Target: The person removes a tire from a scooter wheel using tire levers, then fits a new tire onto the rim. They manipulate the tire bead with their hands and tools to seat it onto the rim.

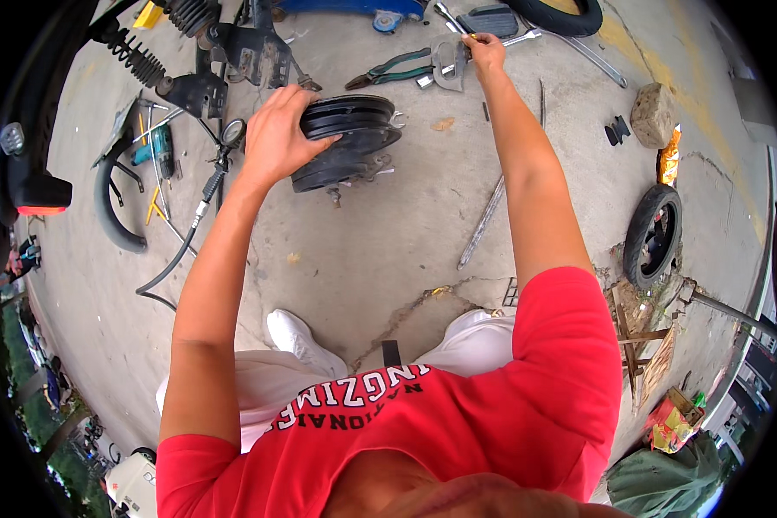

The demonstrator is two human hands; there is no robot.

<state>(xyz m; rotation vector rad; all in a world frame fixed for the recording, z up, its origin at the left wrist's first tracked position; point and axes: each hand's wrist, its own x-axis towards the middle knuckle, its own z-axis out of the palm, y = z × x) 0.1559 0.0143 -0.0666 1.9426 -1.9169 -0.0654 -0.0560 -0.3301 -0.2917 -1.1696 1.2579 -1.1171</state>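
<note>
The person squats on the concrete floor [388,250], knees and white shoe [298,338] nearest the camera. Further out, the left hand [276,129] lies flat over the near rim of a black wheel hub [350,138] that stands tilted on the floor, fingers spread and wrapped onto its edge, thumb along the side. That grip looks like a steadying hold; pressing down through the palm would keep the hub from rolling while the other arm stretches. A long metal rod [483,220] lies to the right of the hub, apart from it. Farthest out, the right hand [485,50] reaches to the tool pile, fingers pinched closed on a small metal piece beside the wrenches [445,65]; what exactly it grips is too small to tell. Green-handled pliers [388,69] lie just left of them. Drawing that piece clear without dragging its neighbours calls for lifting straight up.
</note>
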